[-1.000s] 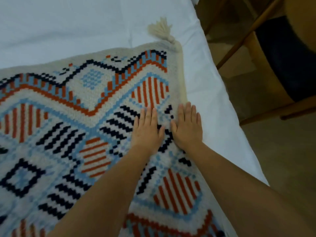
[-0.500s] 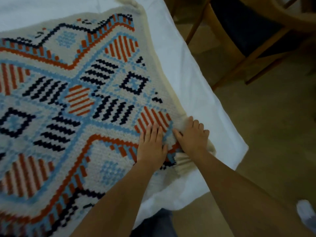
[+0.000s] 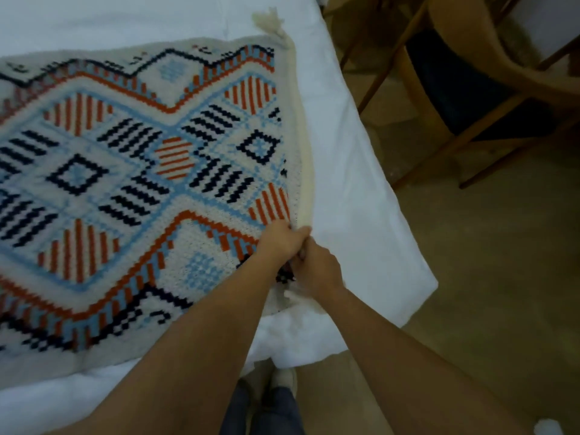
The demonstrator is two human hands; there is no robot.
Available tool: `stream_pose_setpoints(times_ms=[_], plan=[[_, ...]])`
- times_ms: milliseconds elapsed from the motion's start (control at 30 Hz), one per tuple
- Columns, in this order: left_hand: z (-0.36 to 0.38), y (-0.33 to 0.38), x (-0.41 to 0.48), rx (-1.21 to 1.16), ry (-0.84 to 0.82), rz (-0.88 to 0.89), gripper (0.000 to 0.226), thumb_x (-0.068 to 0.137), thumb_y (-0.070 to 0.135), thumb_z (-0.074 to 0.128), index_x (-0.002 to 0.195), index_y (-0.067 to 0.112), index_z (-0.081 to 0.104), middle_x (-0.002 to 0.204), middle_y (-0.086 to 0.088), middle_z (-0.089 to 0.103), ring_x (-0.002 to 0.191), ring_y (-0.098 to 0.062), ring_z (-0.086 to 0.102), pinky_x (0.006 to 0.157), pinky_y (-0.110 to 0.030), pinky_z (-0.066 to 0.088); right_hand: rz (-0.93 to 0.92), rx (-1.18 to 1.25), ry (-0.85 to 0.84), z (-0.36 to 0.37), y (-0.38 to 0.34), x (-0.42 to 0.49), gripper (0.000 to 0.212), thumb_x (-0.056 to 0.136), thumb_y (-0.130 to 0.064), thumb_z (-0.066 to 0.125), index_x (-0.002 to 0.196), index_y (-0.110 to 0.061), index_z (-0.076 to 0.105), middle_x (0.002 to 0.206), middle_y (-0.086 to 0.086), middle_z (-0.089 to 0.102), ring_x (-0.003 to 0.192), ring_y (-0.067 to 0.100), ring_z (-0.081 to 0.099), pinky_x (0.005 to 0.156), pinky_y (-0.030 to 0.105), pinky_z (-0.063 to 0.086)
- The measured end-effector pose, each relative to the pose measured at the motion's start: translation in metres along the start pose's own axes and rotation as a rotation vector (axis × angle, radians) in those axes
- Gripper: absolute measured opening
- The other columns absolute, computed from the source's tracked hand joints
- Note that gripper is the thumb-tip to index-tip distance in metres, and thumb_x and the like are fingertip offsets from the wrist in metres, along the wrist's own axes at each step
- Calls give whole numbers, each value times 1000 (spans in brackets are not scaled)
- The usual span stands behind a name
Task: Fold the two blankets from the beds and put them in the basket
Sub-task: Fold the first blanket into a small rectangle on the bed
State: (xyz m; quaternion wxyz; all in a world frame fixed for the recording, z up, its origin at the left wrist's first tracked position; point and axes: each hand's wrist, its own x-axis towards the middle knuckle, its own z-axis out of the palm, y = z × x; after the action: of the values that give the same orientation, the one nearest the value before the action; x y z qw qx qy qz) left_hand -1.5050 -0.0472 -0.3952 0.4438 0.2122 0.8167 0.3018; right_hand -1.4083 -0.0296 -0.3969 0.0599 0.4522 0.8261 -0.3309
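The patterned blanket (image 3: 131, 189) lies flat on the bed (image 3: 354, 189), spreading far to the left of the two grips and away from them toward the top of the view; its weave shows orange, pale blue and dark navy diamonds and stripes on a cream ground. The left hand (image 3: 280, 240) is the left grip: its fingers are curled shut on the blanket's cream edge near the blanket's near right corner, knuckles up. Touching it on the right, the right hand (image 3: 317, 269) is the second grip, closed in a fist on the same corner, with a little cream fabric bunched below it. From the grips the cream border (image 3: 306, 171) runs away along the blanket's right side to a tassel (image 3: 270, 22) at the far corner. Right of the grips the white sheet of the bed lies bare up to the mattress edge, then drops to the floor (image 3: 502, 293). Farther right and beyond the grips stands a wooden chair (image 3: 464, 89) with a dark seat. Below the grips, between the forearms, dark trouser legs (image 3: 266, 409) and a shoe show at the bedside.
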Motion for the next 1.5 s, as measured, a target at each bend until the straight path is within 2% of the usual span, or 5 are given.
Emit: stream_pose_setpoints(times_ms=[433,933,1100,1333,1500], plan=[[-182,-106,-62,-83,145,-122,10,88,6,51,91,7,60,68,-13,54,57,-22,47,53,-31,45,-240,157,-237,103,-187,-55,23,98,-20,41,110,-4,53,101,22,63,77,33,56,71,48,49],[-423,-350,-188,-422,323,-208,38,96,25,46,62,8,49,58,-8,47,51,-18,43,50,-26,37,-442,69,-366,296,-445,-162,17,97,-15,42,105,-4,52,101,18,64,86,33,60,73,45,49],[-461,-405,-216,-641,367,-341,40,96,38,41,71,11,57,74,-10,58,71,-23,53,70,-32,44,-471,29,-370,337,-500,-180,23,95,-17,42,115,-7,50,106,15,63,95,32,60,83,44,50],[-512,-474,-229,-576,452,-343,47,98,39,33,69,10,56,76,-13,58,72,-23,53,75,-36,44,-503,100,-497,406,-561,-189,21,100,-19,32,85,-8,43,68,4,48,60,20,45,57,39,36],[-541,-534,-245,-145,504,-245,37,101,27,23,111,8,54,110,-15,62,97,-28,56,79,-32,40,-411,101,-499,456,-602,-188,28,98,-22,32,71,-16,35,65,1,45,56,13,39,47,31,25]])
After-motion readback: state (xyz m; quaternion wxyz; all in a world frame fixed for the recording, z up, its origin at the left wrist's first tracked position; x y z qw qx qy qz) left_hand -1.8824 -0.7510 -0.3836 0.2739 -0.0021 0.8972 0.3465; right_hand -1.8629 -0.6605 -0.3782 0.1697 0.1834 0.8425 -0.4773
